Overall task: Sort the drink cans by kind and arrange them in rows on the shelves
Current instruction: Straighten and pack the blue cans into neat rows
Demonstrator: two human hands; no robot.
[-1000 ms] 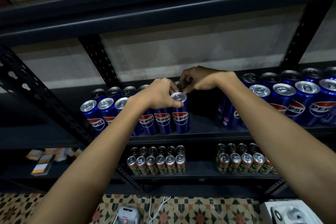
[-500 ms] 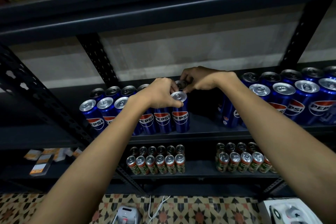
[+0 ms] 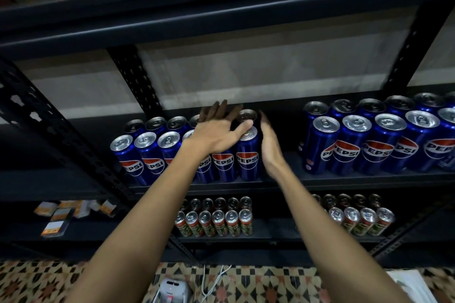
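Note:
Blue Pepsi cans stand in two rows on the middle shelf [image 3: 283,183]. The left group [image 3: 138,152] ends at a front can [image 3: 247,155] and a back can [image 3: 247,115]. My left hand [image 3: 216,131] lies flat over the tops of this group, fingers straight, thumb touching the end can's lid. My right hand [image 3: 269,142] stands edge-on, fingers straight, beside the right flank of the end cans. A second group of Pepsi cans [image 3: 369,140] stands further right, apart by a gap.
On the lower shelf stand two groups of red-and-green cans [image 3: 214,219] [image 3: 359,218]. Small orange-and-white boxes [image 3: 64,211] lie at lower left. A slanted black upright [image 3: 49,125] crosses the left. A white device [image 3: 172,289] and cable sit on the patterned floor.
Both hands let go of the end cans they gripped by the top. The left now lies flat on the can tops and the right has dropped beside the row.

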